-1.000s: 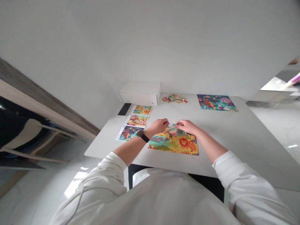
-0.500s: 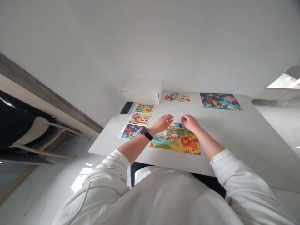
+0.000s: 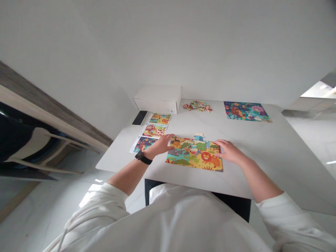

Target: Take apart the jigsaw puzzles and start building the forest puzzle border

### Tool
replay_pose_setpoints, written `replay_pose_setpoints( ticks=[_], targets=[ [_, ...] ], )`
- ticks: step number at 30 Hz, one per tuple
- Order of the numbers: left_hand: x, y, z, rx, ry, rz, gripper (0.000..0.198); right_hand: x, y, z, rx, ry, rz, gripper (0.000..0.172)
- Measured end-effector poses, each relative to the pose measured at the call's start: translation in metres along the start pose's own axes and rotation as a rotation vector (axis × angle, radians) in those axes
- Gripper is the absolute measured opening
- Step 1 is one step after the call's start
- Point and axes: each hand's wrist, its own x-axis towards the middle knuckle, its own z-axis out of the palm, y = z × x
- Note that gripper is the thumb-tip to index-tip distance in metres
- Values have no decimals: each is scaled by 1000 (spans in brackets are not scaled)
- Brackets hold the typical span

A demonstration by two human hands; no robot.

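Note:
A colourful animal jigsaw puzzle [image 3: 194, 159], with lions on a yellow ground, lies partly assembled on the table in front of me. At its top edge a blue elephant piece [image 3: 199, 137] sticks out beyond the rest. My left hand [image 3: 160, 146], with a dark watch on the wrist, rests at the puzzle's upper left edge, thumb apart from the stretched fingers. On the opposite side my right hand [image 3: 229, 151] touches the right edge, its fingers and thumb likewise spread. Neither hand has a loose piece visible in it.
Left of the puzzle lies a sheet with three pictures [image 3: 154, 131], near a phone [image 3: 139, 118]. A white box [image 3: 158, 99] and a heap of puzzle pieces [image 3: 197, 106] stand along the wall. A dark blue finished-looking puzzle [image 3: 246, 111] lies at the back right.
My hands have parted from above the puzzle's top edge, moving outward and down to its left and right edges. The elephant piece now shows uncovered.

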Motion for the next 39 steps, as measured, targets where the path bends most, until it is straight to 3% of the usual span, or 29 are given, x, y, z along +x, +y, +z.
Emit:
replay_pose_setpoints(
  ticks=[7, 12, 18, 23, 26, 28, 31, 36, 39],
  targets=[
    [36, 10, -10, 117, -144, 27, 94, 24, -20, -7, -182, -107, 56, 83],
    [40, 4, -10, -4, -117, 19, 85, 31, -23, -18, -251, -175, 84, 86],
    [35, -13, -1, -382, 49, -58, 61, 40, -16, -20, -237, -171, 84, 71],
    [29, -13, 7, -1042, -1, -227, 68, 45, -6, -16, -187, -148, 61, 65],
    [21, -3, 10, -1235, 3, -223, 65, 48, -2, -16, -165, -145, 67, 75],
    [16, 4, 12, -1254, 53, -229, 65, 50, -1, -17, -156, -154, 69, 75],
    [15, 13, 20, -1207, 101, -313, 71, 53, 0, -20, -136, -139, 59, 61],
    [28, 26, 35, -965, 253, -494, 89, 54, 5, -21, -61, -76, 51, 42],
    [39, 35, 39, -858, 253, -504, 86, 52, 11, -20, -18, -73, 45, 33]
  ],
)
